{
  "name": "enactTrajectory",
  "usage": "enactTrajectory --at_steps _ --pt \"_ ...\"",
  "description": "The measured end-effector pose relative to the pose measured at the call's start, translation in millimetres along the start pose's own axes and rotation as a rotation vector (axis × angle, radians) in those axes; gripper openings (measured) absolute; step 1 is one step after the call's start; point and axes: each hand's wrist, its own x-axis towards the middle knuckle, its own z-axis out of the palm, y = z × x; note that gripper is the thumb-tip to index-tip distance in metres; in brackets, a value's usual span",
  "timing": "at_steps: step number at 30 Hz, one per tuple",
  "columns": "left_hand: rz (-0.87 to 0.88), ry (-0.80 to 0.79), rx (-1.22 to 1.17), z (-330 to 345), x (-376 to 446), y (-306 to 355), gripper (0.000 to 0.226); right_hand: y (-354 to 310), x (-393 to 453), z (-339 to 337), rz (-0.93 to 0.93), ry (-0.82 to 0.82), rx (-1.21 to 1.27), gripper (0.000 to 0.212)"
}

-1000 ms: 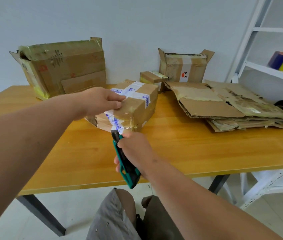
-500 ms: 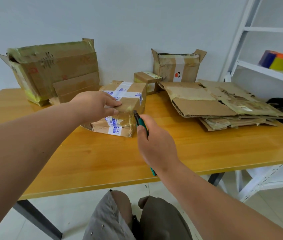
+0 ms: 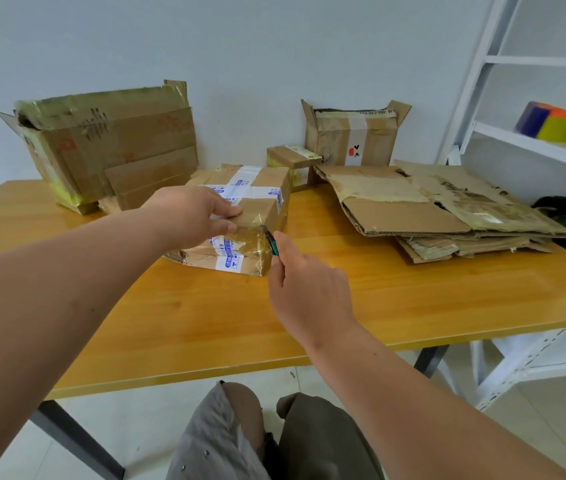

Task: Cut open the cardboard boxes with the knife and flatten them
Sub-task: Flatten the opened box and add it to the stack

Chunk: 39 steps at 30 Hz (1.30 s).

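On the bench (image 3: pixel 395 306), head view only: taped box (image 3: pixel 240 216) sits near the middle, sealed with white-and-blue printed tape and glossy clear tape. Left hand (image 3: pixel 191 211) lies on top of it at the near edge, fingers straight and flat across the lid, thumb pressing the front face; it presses rather than grips, apparently to pin the box so it won't slide under the blade. Right hand (image 3: pixel 304 292) is curled round a green-handled knife (image 3: pixel 272 244); only the front of the handle and the dark tip show past the fingers, the rest is hidden in the palm. Knife tip is touching or just beside the box's near right corner, just below the top edge, just beside the left thumb. Whether the blade is actually in the tape cannot be told.

Judgement: this is the start of a cut on the corner seam, box not yet opened. The thumb so near the tip is a risk if the blade slips leftward.

Other task items: large box (image 3: pixel 108 147) at back left, flaps open, not flattened; open box (image 3: pixel 354 133) at the back wall with a small box (image 3: pixel 292 162) in front of it, both well apart from the hands. Flattened pile (image 3: pixel 447 209) lies to the right, so part of the job looks done, several boxes left.

White shelf unit (image 3: pixel 503 140) stands right of the bench, holding a coloured object (image 3: pixel 551 124).
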Motion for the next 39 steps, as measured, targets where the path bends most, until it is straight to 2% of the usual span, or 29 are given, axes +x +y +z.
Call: enactTrajectory --at_steps 3,6,8,12,18,26,39 --pt "-0.009 0.012 0.076 -0.5 -2.3 4.6 0.044 3.1 -0.5 -0.1 0.013 -0.039 -0.063 0.046" --pt "-0.044 0.112 0.154 1.9 -1.7 7.3 0.040 9.8 1.0 -0.2 0.038 -0.188 -0.179 0.041" --pt "-0.075 0.170 0.153 1.5 0.0 5.0 0.039 16.2 7.3 -1.2 0.067 -0.174 -0.145 0.040" --pt "-0.034 0.118 0.039 4.4 -0.7 -1.0 0.052 21.6 14.5 -1.2 0.043 -0.035 -0.029 0.045" --pt "-0.050 0.036 -0.178 9.0 2.6 0.4 0.046 15.3 28.7 5.6 0.054 -0.001 0.099 0.048" --pt "-0.049 0.005 -0.137 7.6 7.5 -6.1 0.049 6.0 36.2 17.7 0.085 -0.019 0.250 0.048" --pt "-0.006 -0.026 -0.075 11.2 7.7 0.5 0.045 9.5 38.8 14.4 0.081 -0.160 -0.027 0.044"
